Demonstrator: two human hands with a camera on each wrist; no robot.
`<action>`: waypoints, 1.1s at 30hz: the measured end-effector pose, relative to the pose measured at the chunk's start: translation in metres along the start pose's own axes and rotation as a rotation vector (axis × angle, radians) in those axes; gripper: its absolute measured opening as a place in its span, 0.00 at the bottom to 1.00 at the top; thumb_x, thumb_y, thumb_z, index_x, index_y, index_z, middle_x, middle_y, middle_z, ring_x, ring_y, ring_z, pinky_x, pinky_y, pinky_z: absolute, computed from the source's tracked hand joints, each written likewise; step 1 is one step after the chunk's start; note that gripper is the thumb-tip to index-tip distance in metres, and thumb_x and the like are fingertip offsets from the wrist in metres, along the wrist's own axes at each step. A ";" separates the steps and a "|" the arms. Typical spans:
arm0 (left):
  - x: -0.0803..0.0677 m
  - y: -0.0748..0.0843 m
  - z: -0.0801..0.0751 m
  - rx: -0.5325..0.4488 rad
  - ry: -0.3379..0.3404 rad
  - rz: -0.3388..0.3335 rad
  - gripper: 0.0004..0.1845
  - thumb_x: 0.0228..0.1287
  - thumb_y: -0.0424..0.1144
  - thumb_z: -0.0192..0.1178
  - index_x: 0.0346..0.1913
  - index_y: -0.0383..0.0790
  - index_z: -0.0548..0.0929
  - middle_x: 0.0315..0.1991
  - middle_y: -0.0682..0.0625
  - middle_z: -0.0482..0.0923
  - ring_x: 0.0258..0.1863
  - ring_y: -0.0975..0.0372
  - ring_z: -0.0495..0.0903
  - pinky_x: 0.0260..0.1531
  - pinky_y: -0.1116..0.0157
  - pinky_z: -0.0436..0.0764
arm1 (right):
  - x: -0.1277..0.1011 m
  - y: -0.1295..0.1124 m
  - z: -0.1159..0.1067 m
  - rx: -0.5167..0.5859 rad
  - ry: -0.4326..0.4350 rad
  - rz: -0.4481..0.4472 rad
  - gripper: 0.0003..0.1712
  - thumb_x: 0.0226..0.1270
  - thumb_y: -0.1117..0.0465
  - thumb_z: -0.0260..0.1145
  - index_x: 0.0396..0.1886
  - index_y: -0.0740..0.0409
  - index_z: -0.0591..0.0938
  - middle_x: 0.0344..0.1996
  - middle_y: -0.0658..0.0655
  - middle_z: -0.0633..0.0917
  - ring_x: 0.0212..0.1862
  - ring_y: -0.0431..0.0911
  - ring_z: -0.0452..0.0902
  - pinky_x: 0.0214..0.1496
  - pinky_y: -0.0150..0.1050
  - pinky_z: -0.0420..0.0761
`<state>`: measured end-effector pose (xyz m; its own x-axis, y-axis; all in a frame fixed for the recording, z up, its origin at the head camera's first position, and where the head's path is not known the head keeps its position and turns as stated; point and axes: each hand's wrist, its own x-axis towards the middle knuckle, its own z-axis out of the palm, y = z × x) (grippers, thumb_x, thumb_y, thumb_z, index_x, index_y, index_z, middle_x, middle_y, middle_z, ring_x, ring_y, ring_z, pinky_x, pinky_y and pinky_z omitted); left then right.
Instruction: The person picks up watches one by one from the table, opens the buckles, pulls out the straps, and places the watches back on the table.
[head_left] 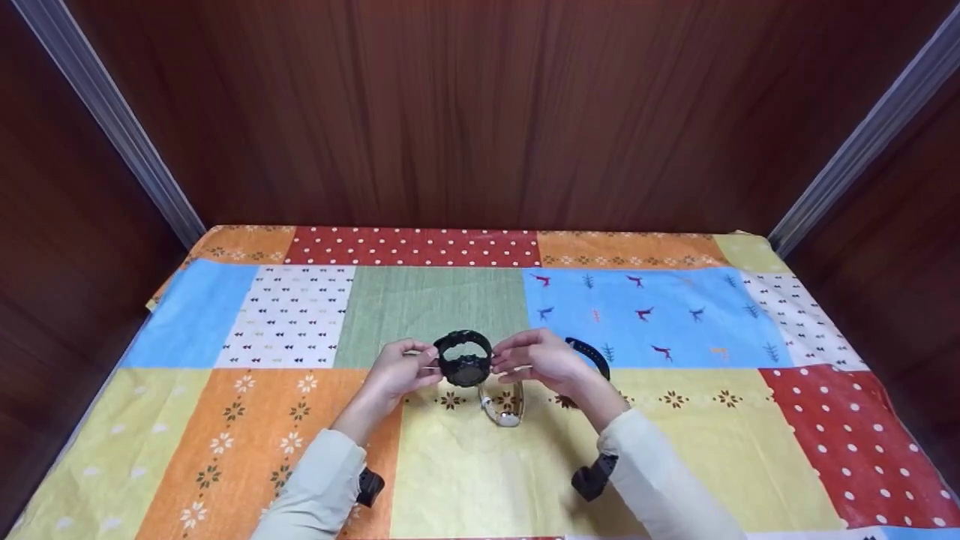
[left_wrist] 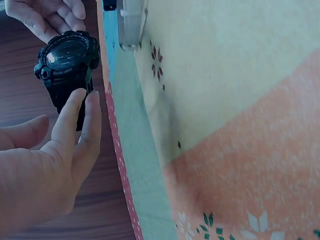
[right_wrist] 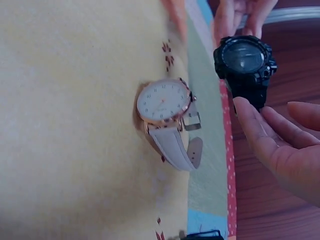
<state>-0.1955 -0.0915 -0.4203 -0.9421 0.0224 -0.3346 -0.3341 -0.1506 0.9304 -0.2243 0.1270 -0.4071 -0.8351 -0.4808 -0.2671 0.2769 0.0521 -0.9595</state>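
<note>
A black digital sports watch (head_left: 466, 373) is held up between both hands, its strap curved into a loop and its face towards the person. My left hand (head_left: 401, 370) pinches it at the left side with the fingertips. At its right side, my right hand (head_left: 541, 361) holds it with the fingertips. In the left wrist view, fingers lie along the black strap below the watch (left_wrist: 66, 56). Below the hands, a watch with a white dial (right_wrist: 162, 100), rose-gold case and pale strap lies on the cloth.
Another black strap (head_left: 590, 356) lies on the cloth behind the right wrist, partly hidden by it. A patchwork cloth (head_left: 465, 465) covers the table. Dark wood panels (head_left: 480, 112) stand behind it and at both sides.
</note>
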 end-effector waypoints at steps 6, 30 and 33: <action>-0.003 0.001 0.010 -0.025 -0.050 0.021 0.08 0.64 0.24 0.50 0.44 0.21 0.71 0.33 0.39 0.73 0.29 0.57 0.77 0.38 0.63 0.80 | -0.011 -0.002 -0.011 0.028 0.003 -0.023 0.15 0.64 0.75 0.50 0.48 0.84 0.69 0.33 0.64 0.82 0.37 0.51 0.80 0.50 0.52 0.74; -0.019 0.011 0.040 -0.020 -0.236 0.039 0.12 0.64 0.27 0.51 0.48 0.20 0.70 0.37 0.40 0.73 0.34 0.56 0.80 0.41 0.63 0.79 | -0.052 -0.008 -0.041 0.089 0.014 -0.072 0.07 0.61 0.75 0.54 0.36 0.73 0.78 0.30 0.63 0.82 0.34 0.51 0.80 0.47 0.48 0.77; -0.018 0.013 0.043 -0.009 -0.241 0.038 0.12 0.64 0.27 0.52 0.48 0.21 0.70 0.37 0.40 0.73 0.34 0.56 0.79 0.41 0.63 0.79 | -0.054 -0.009 -0.041 0.092 0.036 -0.073 0.06 0.60 0.75 0.55 0.33 0.71 0.78 0.29 0.62 0.81 0.33 0.50 0.80 0.46 0.48 0.78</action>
<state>-0.1838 -0.0516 -0.3958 -0.9340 0.2518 -0.2536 -0.2995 -0.1643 0.9398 -0.2016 0.1887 -0.3875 -0.8706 -0.4489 -0.2012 0.2556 -0.0634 -0.9647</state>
